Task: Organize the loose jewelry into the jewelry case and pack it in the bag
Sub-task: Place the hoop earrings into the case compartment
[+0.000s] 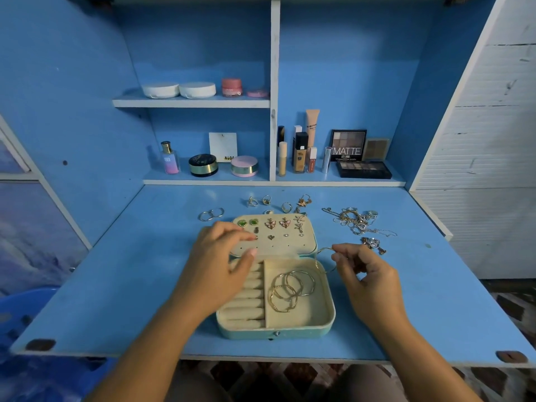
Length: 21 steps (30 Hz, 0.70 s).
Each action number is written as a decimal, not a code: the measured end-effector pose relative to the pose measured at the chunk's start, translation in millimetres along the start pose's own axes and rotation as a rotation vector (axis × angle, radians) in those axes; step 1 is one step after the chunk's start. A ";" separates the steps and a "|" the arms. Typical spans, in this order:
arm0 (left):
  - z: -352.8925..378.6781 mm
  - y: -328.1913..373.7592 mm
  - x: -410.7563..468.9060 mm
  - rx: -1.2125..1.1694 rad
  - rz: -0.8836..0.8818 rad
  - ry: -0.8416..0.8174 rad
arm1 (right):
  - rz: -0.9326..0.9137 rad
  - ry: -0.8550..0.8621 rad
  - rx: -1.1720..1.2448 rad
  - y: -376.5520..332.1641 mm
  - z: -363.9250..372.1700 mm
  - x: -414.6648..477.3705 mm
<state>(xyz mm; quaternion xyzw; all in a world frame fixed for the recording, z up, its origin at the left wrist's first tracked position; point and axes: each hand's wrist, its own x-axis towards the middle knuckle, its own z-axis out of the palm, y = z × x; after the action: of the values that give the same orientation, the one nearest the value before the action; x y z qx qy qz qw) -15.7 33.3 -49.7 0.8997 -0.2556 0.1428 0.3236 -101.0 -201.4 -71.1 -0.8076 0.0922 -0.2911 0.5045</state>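
1. Gold bangle [325,248], pinched in right hand [367,274] fingertips, just over the right rim of the jewelry case [261,333].
2. Bangle tray [301,317] down and left of it, close.
3. Left hand [226,256] spread flat on lid [290,245].

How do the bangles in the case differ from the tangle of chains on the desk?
The bangles are separate round hoops, overlapping in the jewelry case; the chains are one knotted heap. The bangles are packed; the chains lie loose on the desk, right of the case. Both are thin metal.
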 end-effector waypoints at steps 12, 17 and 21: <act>5.2 -48.4 -10.1 0.163 -0.315 -0.091 | -0.026 -0.056 -0.053 -6.0 0.8 -0.1; 5.0 -48.8 -10.8 0.163 -0.303 -0.088 | -0.064 -0.268 -0.179 -26.5 1.4 -3.4; 4.8 -48.8 -10.3 0.163 -0.302 -0.090 | -0.155 -0.457 -0.369 -40.2 4.8 -0.7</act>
<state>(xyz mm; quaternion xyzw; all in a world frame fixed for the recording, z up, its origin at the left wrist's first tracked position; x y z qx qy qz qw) 3.1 66.2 -82.5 0.9566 -0.1194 0.0722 0.2558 -104.7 -178.4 -38.0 -0.9348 -0.0342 -0.1176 0.3333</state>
